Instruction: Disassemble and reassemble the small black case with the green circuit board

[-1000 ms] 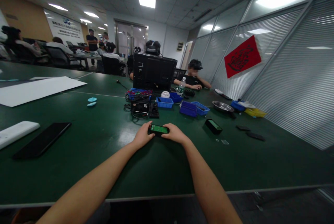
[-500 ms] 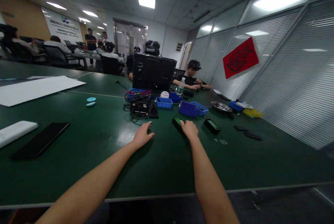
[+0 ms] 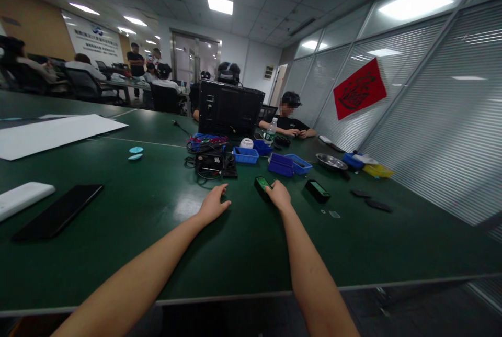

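My right hand (image 3: 280,194) grips the near end of a small black box with a green circuit board (image 3: 262,184) in its top; the thumb lies over the board, and the other fingers are on the far side, partly hidden. My left hand (image 3: 214,204) rests on the green table to the left, thumb and fingers apart, with nothing in it. Right of my right hand lies a second black box with a pale green top (image 3: 318,190). Near it are a small ring (image 3: 323,212) and a thin clear piece (image 3: 334,214).
Beyond my hands are tangled cables with a black device (image 3: 210,162), blue bins (image 3: 246,155), a monitor (image 3: 231,108) and a water bottle (image 3: 271,131). A metal bowl (image 3: 331,161) and dark flat pieces (image 3: 378,205) lie right; a black slab (image 3: 58,211) lies left. A person (image 3: 290,117) sits across.
My right hand and the black box with the circuit board have shifted slightly left. The left hand stays where it was. The person across has lowered a hand.
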A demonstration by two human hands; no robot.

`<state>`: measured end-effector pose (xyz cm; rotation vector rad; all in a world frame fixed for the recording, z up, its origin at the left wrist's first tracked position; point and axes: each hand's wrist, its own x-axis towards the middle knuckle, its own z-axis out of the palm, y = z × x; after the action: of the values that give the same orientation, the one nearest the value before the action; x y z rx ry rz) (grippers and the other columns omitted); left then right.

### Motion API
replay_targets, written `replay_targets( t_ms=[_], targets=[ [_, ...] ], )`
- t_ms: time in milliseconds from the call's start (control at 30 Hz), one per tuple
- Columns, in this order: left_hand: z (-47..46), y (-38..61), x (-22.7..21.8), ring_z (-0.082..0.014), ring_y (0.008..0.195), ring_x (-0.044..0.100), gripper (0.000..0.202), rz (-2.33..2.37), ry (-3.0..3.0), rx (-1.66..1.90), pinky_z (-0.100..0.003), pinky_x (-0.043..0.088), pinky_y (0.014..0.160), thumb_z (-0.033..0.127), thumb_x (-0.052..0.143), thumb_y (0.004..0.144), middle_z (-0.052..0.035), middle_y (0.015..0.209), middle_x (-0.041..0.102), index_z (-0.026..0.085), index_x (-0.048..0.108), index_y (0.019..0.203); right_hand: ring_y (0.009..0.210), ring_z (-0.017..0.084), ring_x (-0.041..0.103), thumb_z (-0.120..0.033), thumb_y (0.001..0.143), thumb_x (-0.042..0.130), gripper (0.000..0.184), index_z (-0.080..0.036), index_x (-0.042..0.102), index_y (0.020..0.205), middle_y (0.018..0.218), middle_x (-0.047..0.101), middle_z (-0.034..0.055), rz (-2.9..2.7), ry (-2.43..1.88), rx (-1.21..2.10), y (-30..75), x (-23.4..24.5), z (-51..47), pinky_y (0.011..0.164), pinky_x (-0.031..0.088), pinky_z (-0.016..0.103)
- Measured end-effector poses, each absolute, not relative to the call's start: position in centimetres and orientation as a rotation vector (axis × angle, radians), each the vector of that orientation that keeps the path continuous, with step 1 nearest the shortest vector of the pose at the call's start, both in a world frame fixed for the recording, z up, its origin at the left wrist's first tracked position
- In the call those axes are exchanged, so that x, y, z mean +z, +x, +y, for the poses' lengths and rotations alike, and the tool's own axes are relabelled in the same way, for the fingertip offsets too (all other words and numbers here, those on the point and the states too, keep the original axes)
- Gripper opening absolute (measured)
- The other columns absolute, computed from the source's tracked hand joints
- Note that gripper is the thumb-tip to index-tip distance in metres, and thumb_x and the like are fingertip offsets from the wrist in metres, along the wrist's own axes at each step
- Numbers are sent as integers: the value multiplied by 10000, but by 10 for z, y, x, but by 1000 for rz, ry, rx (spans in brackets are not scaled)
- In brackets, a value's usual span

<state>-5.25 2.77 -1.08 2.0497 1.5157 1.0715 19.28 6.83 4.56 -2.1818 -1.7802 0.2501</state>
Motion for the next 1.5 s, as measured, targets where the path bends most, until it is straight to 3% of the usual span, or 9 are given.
replay_targets(
  t_ms=[200,533,700,967,1067,1167,1267,1367,1500],
  targets=[
    [28,-52,-10,-178,959,547,593,1522,2036,1053,-331,422,881,237,606,664,-66,1078,541,196,411,1224,840,206,571,-405,757,509,276,-188,465,921,922,588,84,-1811,-2099,252,180,45,62,626,391,269],
    [26,-52,-8,-184,978,542,593,1522,2047,1048,-328,419,890,240,600,670,-67,1071,542,195,410,1229,871,232,575,-426,725,546,455,-183,419,1088,995,582,104,-1983,-2048,222,156,41,51,635,418,282],
    [27,-53,-10,-178,962,548,584,1524,2067,1054,-313,426,874,250,595,672,-71,1054,544,176,417,1223,824,243,589,-356,747,513,348,-169,459,1036,927,598,121,-1954,-2176,248,159,44,53,646,436,317],
    [26,-53,-9,-181,964,548,577,1513,2082,1052,-309,426,865,252,592,671,-72,1055,549,180,423,1218,985,295,496,-223,805,450,343,-124,374,1124,1107,461,222,-1870,-2204,-175,156,40,46,708,431,400],
    [25,-52,-8,-184,971,546,580,1523,2088,1045,-312,423,870,249,594,669,-73,1051,550,177,423,1219,1014,296,464,-273,807,477,348,-143,387,1117,1119,443,210,-1943,-2153,-227,145,38,41,722,423,410],
    [25,-52,-8,-182,977,544,580,1531,2090,1043,-311,420,877,241,591,670,-71,1049,550,176,421,1220,995,283,477,-414,752,552,465,-162,403,1114,1101,460,174,-1986,-2086,-169,139,41,38,730,417,383],
    [25,-52,-7,-175,977,544,573,1525,2081,1047,-301,418,879,241,586,673,-70,1056,547,178,423,1219,915,239,528,-493,814,408,399,-176,459,1051,1028,517,131,-1887,-2060,38,147,45,43,710,414,346],
    [24,-52,-7,-178,980,542,564,1529,2073,1040,-303,416,883,250,584,678,-72,1058,547,176,428,1216,873,206,550,-446,867,286,361,-188,501,1000,974,562,98,-1689,-2032,233,166,44,57,712,410,324],
    [24,-52,-5,-172,962,545,549,1528,2044,1044,-303,421,878,253,580,685,-69,1054,551,180,434,1209,850,174,559,-347,835,390,292,-169,529,1019,948,586,78,-1538,-1844,467,185,29,75,685,434,268]
  ],
)
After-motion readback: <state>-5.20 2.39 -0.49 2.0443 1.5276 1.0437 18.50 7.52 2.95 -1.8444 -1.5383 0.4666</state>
